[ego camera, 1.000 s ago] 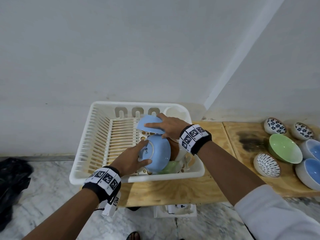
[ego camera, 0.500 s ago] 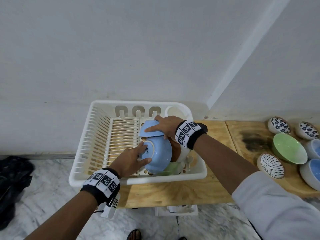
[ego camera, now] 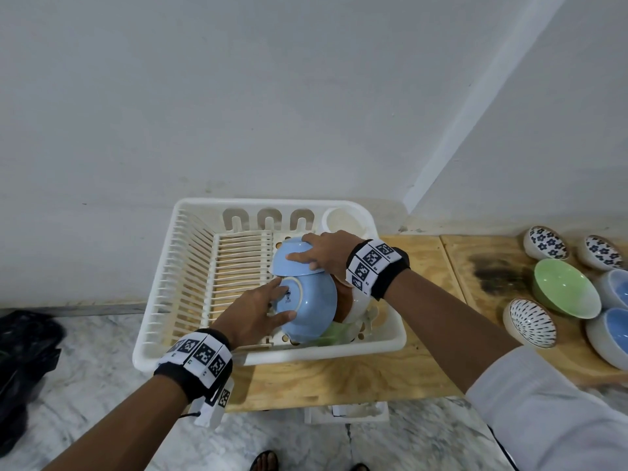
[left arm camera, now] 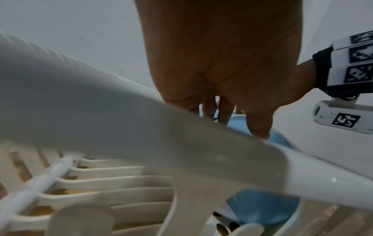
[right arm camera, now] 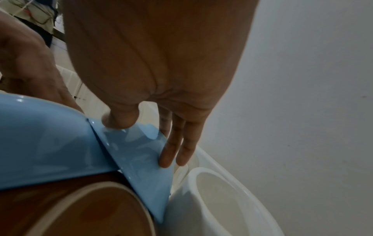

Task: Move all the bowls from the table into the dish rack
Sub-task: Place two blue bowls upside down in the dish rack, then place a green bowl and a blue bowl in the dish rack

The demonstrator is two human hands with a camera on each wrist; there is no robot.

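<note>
A white dish rack [ego camera: 272, 202] sits on the wooden table [ego camera: 339, 379]. Inside it a large light-blue bowl [ego camera: 312, 307] stands on edge with its foot ring facing left. My left hand [ego camera: 283, 300] holds it, fingers above the ring and thumb below. A smaller light-blue bowl [ego camera: 283, 265] lies upside down against its top. My right hand [ego camera: 297, 248] grips that bowl, thumb on one side and fingers on the other, as the right wrist view shows [right arm camera: 137, 159]. A brown bowl [right arm camera: 86, 212] leans behind the large one. A green bowl [ego camera: 328, 336] lies low in the rack.
Several bowls stand on the table to the right: a green bowl [ego camera: 564, 290], a striped bowl [ego camera: 530, 322], two flowered bowls [ego camera: 545, 243] and two blue-lined bowls [ego camera: 608, 334]. A white cutlery cup [ego camera: 343, 220] fills the rack's back right corner. The rack's left slots [ego camera: 238, 266] hold nothing.
My right hand has brought the small blue bowl down against the top of the large blue bowl. My left hand has stayed on the large bowl's foot.
</note>
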